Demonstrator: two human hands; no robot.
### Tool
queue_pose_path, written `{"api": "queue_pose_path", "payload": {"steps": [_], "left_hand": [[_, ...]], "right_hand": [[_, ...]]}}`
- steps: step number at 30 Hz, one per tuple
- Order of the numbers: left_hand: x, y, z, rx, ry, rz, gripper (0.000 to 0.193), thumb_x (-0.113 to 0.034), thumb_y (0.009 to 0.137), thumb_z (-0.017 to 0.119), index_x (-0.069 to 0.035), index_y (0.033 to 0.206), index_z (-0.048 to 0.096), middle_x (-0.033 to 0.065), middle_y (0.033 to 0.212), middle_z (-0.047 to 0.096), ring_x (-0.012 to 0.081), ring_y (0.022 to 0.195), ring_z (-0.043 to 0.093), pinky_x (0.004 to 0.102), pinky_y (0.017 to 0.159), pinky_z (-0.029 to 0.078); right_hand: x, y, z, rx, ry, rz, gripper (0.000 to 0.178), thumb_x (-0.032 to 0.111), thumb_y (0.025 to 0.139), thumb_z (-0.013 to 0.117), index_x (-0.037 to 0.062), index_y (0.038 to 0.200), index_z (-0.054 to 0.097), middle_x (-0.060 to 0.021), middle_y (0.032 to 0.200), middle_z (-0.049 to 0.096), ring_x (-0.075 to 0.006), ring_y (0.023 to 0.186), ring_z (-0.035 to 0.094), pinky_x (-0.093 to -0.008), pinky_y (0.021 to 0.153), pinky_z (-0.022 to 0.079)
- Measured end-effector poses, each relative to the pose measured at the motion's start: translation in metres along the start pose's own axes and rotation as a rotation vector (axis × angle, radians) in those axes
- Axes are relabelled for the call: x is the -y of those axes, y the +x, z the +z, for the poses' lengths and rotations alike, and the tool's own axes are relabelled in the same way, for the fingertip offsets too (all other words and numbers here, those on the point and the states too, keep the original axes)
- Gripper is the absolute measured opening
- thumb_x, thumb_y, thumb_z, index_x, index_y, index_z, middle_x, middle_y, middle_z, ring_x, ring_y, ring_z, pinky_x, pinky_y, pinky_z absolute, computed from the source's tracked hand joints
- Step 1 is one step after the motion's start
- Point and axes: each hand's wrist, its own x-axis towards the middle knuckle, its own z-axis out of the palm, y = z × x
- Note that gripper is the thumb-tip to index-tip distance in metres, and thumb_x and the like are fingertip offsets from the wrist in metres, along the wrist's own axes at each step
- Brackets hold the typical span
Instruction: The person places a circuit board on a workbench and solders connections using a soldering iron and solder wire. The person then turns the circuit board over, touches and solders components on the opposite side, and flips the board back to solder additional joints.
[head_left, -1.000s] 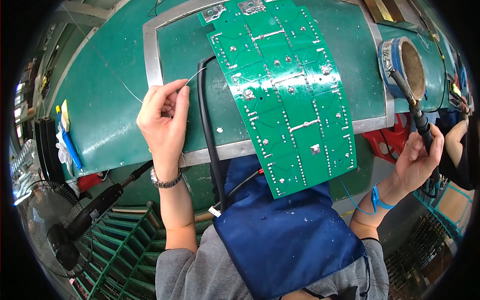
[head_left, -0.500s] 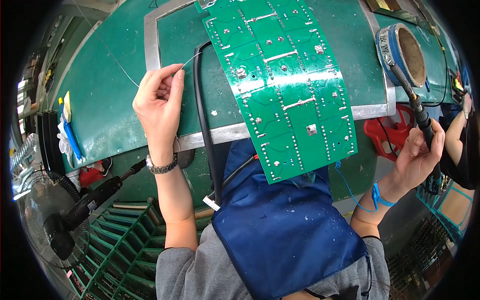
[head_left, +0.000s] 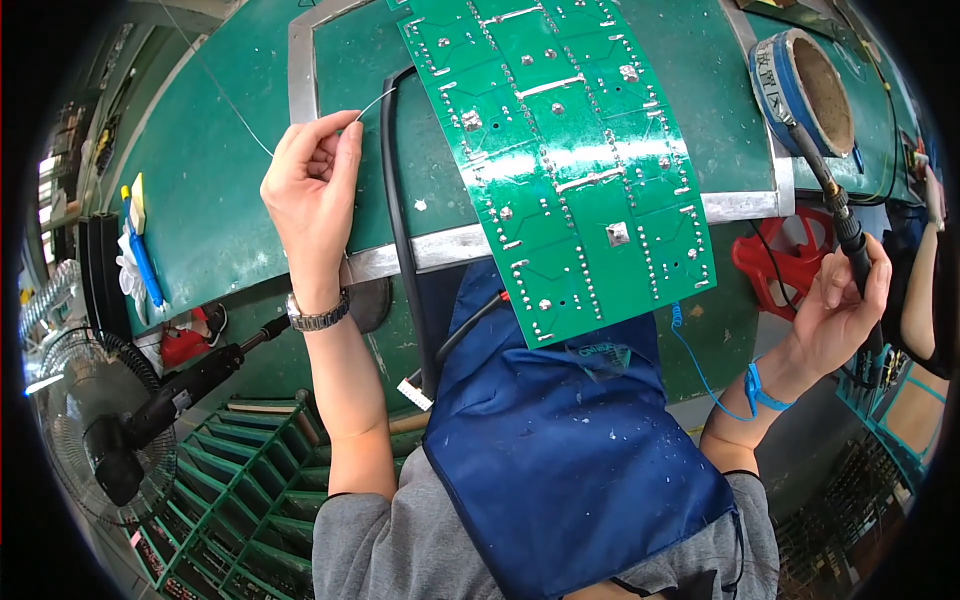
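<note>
Between thumb and forefinger, my left hand [head_left: 318,190] pinches a thin solder wire [head_left: 376,103]; its short end points toward the circuit board, and the long part trails up to the upper left. My right hand [head_left: 848,300] grips a soldering iron [head_left: 846,225] by its dark handle. The iron's tip is up beside the blue-edged tape roll [head_left: 790,100]. Between my hands lies a large green circuit board [head_left: 590,200], solder side up, with rows of joints and shiny solder blobs. Its near end reaches over my blue apron [head_left: 580,430]. Neither hand touches the board.
A black cable [head_left: 397,200] runs along the board's left side. The green bench [head_left: 220,200] has a metal frame [head_left: 445,245]. A fan [head_left: 100,420] and green rack [head_left: 235,460] stand lower left. A red stool [head_left: 770,265] and another person's arm [head_left: 920,300] are at right.
The bench and board have shifted slightly upward in view. My left hand, still pinching the solder wire, and my right hand with the soldering iron keep nearly the same places.
</note>
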Motion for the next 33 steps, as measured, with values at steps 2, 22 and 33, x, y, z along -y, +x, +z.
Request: {"api": "queue_pose_path", "payload": {"steps": [2,22,33], "left_hand": [[0.002,-0.001,0.0,0.002,0.003,0.014,0.009,-0.006,0.087,0.071,-0.003,0.096,0.073,-0.0023,0.073,0.054,0.0033,0.062,0.046,0.0188,0.055,0.039],[0.002,-0.001,0.001,0.003,0.025,0.042,0.01,-0.009,0.089,0.071,-0.003,0.097,0.074,-0.0022,0.075,0.054,0.0036,0.064,0.047,0.0185,0.057,0.04],[0.002,-0.002,0.002,0.005,0.051,0.039,0.011,-0.008,0.089,0.071,-0.002,0.097,0.073,-0.0019,0.076,0.055,0.0034,0.065,0.048,0.0186,0.057,0.04]], "right_hand": [[0.0,0.0,-0.001,-0.013,0.007,-0.019,0.04,0.023,0.101,0.047,-0.0123,0.117,0.056,-0.0071,0.067,0.052,-0.0069,0.052,0.037,-0.0212,0.052,0.031],[-0.01,0.007,0.02,-0.204,-0.763,-0.401,0.026,0.02,0.095,0.065,-0.0006,0.111,0.071,-0.0095,0.086,0.07,-0.0091,0.07,0.063,-0.02,0.062,0.049],[-0.01,0.004,0.018,-0.195,-0.703,-0.365,0.026,0.015,0.097,0.061,-0.0065,0.111,0.067,-0.0124,0.096,0.07,-0.0096,0.068,0.061,-0.0201,0.057,0.044]]}}
